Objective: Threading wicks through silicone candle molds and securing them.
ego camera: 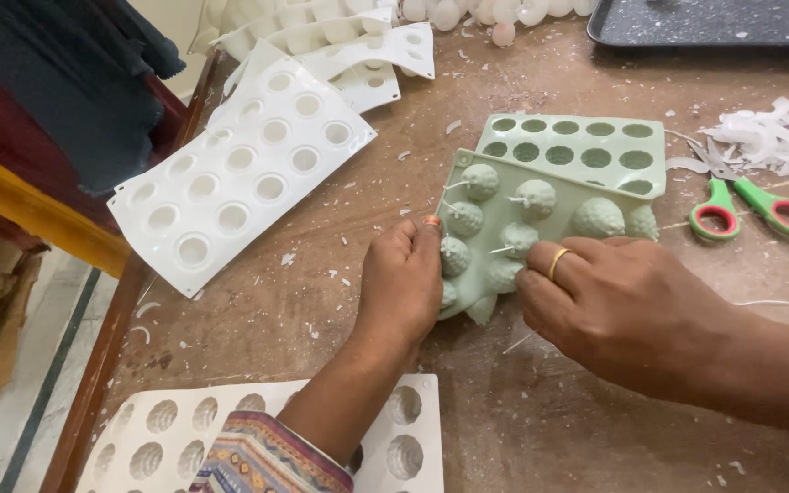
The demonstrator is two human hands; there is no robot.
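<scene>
Head view looks down on our wooden table (541, 429), where we work on a green silicone mould (513, 228) turned bumps-up near the middle. Our left hand (404, 283) closes on the mould's near left edge, thumb on top, pinning it so the soft sheet does not slide. Our right hand (618, 306), a ring on one finger, comes in from the right with fingers curled and pinched at one of the thin white wicks (502, 249) that stick out of the rounded cups; whether the wick is truly gripped we cannot tell, as the fingertips hide it.

A second green mould (586, 146) lies cavity-up just beyond, partly under the first. Green-handled scissors (751, 205) rest to the right beside a heap of white wax scraps (769, 137), close enough to grab. White moulds (239, 173) sit to the far left, stacked out of the way, another white mould (394, 447) lies near us under our left forearm, and a dark tray (714, 23) stands at the far right.
</scene>
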